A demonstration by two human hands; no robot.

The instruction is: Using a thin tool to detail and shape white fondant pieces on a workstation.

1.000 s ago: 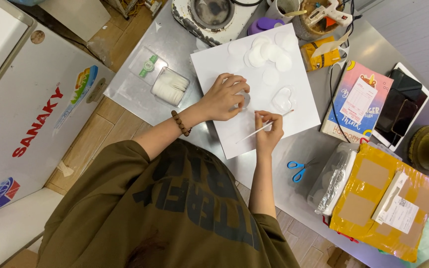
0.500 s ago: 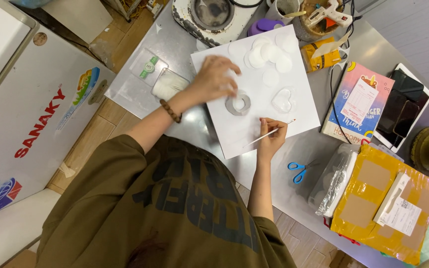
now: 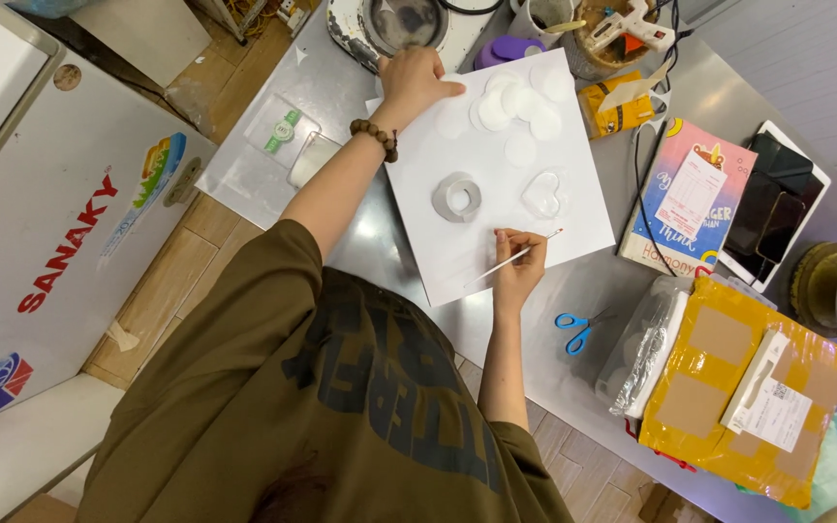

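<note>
- Two hands work over our white board point(image 3: 457, 242); our left hand point(image 3: 414, 82) has moved up off the grey ring point(image 3: 457, 197) to the board's far corner, palm flat, holding nothing.
- Our right hand point(image 3: 517, 266) stays pinched around a thin stick point(image 3: 515, 256), tip pointing past the clear heart mould point(image 3: 542, 193).
- White round pads point(image 3: 515, 102) lie just beside the left fingers; the ring now sits uncovered between both hands.

A single head-worn camera looks steeply down from above the person's shoulders onto the grey metal worktable point(image 3: 573, 383), fairly close.
</note>
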